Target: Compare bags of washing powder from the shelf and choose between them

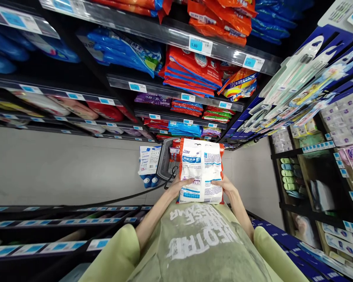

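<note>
A white bag of laundry powder [200, 170] with orange-red edges is held upright in front of my body, its printed back facing me. My left hand [179, 186] grips its left side, with the thumb on the front and the other fingers hidden behind. My right hand [225, 185] grips the right side in the same way. Just beyond and left of the bag, a grey shopping basket [162, 158] is on the floor, partly covered by it. Inside the basket a red package [174, 150] shows. A black cord or handle [147, 192] runs left from near my left hand.
Ahead are shelves [176, 90] of red, blue and orange bags with price tags. Toothbrushes [300, 78] hang on a rack at right. Blue bottles [150, 181] and a white package [149, 159] are left of the basket. Another shelf [61, 223] stands close at lower left.
</note>
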A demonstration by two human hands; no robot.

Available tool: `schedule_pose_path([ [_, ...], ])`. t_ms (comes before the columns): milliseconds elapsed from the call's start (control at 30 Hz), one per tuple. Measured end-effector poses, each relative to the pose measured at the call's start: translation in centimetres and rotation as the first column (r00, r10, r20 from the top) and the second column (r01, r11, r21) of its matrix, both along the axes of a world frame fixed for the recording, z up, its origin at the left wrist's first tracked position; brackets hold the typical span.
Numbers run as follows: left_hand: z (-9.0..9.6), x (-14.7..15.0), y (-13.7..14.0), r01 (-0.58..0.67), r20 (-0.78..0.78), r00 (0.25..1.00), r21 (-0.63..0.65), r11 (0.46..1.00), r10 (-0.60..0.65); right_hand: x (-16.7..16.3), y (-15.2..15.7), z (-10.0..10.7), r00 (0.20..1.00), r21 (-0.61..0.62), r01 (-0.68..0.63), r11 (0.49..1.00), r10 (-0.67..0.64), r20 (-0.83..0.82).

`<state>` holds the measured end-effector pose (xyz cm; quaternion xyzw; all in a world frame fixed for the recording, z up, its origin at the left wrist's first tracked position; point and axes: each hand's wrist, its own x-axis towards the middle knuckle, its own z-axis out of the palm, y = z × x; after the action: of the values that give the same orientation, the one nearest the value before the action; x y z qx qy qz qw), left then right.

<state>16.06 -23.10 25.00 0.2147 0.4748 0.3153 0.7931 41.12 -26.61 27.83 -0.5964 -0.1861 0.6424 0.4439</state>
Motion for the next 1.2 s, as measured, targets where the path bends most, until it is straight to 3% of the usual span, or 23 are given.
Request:
schedule_pose_path([
  [100,0.4,-0.3,0.1,0.007,-0.02,1.0,0.054,0.999,-0.006,0.0,-0.3,0.1,0.995,0.007,-0.091,0.996,0.091,-0.049],
  [367,0.7,-1.8,3.6,0.203,0.141,0.971,-0.059,0.977,-0.193,0.1,-0.9,0.6,0.996,-0.029,-0.043,0.999,0.041,-0.085],
  [467,0.5,-1.1,3.6,0.218,0.135,0.968,-0.049,0.975,-0.21,0.6,-0.7,0.9,0.992,-0.046,-0.022,0.999,0.016,-0.125],
  [567,0.0,-0.5,2.8,0.217,0.113,0.97,-0.018,0.976,-0.213,1.2,0.0,0.8,0.99,-0.002,-0.087,0.996,0.087,-0.114],
  [733,-1.0,-0.4,1.9,0.161,0.091,0.982,0.02,0.987,-0.163,1.0,0.9,-0.1,0.989,0.081,-0.14,0.987,0.144,-0.046],
  [933,-2.0,-0.3,1.4,0.074,0.143,0.988,-0.07,0.995,-0.063,0.6,0.1,-0.9,0.993,0.081,-0.098,0.992,0.103,-0.059],
  [1200,0.3,0.0,2.9,-0.069,0.212,0.971,-0.202,0.977,0.112,0.4,0.6,-0.7,0.991,0.108,-0.025,0.994,0.039,-0.131],
])
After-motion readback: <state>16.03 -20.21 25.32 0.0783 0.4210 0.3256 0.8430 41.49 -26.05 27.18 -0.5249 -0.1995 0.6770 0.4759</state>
